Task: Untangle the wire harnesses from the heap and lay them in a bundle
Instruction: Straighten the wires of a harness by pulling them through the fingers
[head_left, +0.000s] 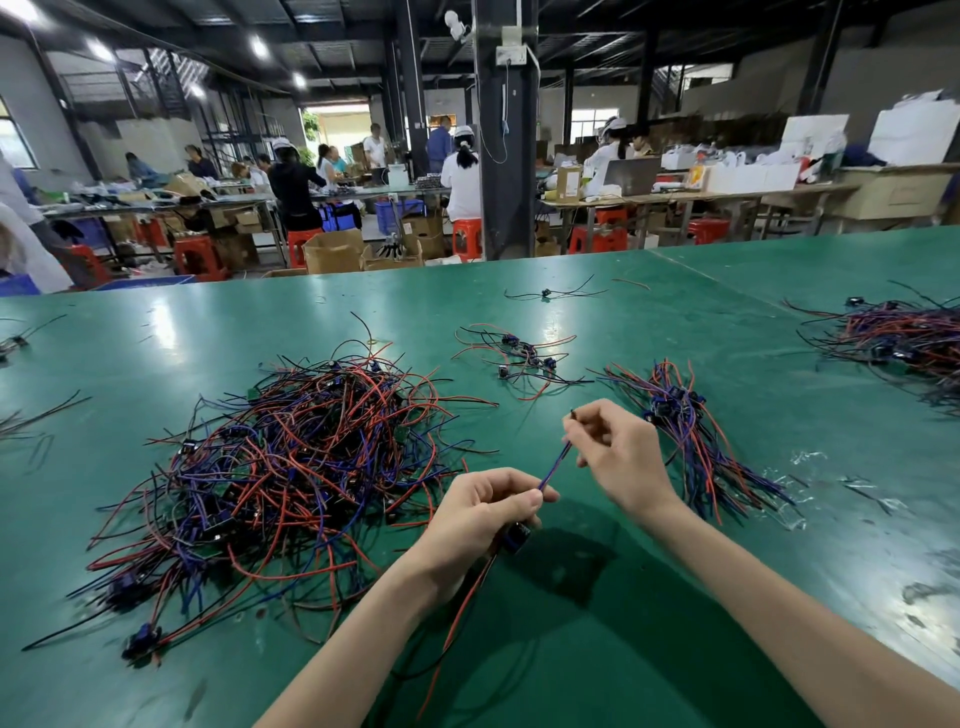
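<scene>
head view: wire harness (556, 465) stretched between both hands above the green table (675, 597). left hand (483, 512) pinches its near end, thumb against curled fingers, with a blue connector (517, 538) and red leads hanging below; right hand (618, 452) pinches the far tip. tangled heap (280, 467) lies left of the hands, the neat bundle (691, 431) just right of the right hand, a small cluster (519, 356) beyond. behind, a workshop: people (462, 176) at long benches, red stools (195, 254), cardboard boxes (332, 252) whose print is too blurred to read.
</scene>
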